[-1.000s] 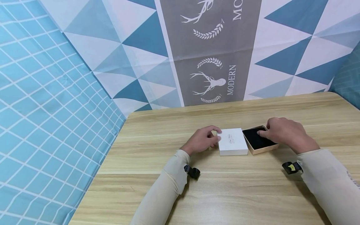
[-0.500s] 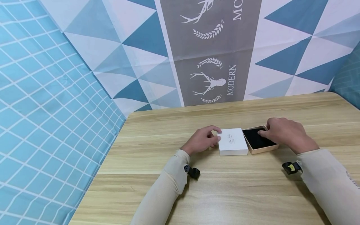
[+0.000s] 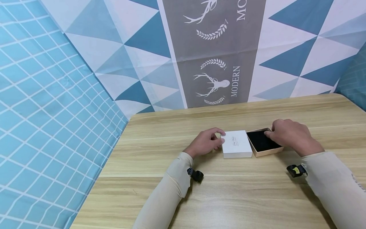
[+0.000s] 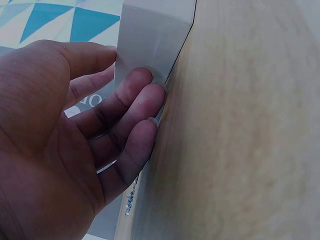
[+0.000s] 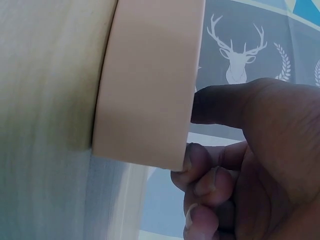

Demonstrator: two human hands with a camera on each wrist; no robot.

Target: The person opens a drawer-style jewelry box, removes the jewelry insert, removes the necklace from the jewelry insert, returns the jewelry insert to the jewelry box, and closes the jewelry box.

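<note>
A flat white box lid (image 3: 236,143) with small printed text lies on the wooden table. At its left edge my left hand (image 3: 203,142) rests, thumb and loosely bent fingers touching it; in the left wrist view several fingertips (image 4: 137,82) lie against its side. Immediately right of the lid sits a shallow tan box (image 3: 268,153), open at the top. A black pad (image 3: 258,141) lines it. My right hand (image 3: 291,135) pinches the far right part of the box wall, thumb inside, curled fingers outside. The right wrist view shows the box's plain side (image 5: 147,85).
The wooden table (image 3: 223,197) reaches back to a wall hanging (image 3: 143,63) with blue triangles and a grey deer panel. Blue checked cloth (image 3: 51,127) hangs along the left side. Teal fabric (image 3: 354,76) stands at the right back corner.
My right thumb has slid slightly to the right and back, toward the box wall. The left hand, lid and box look the same.
</note>
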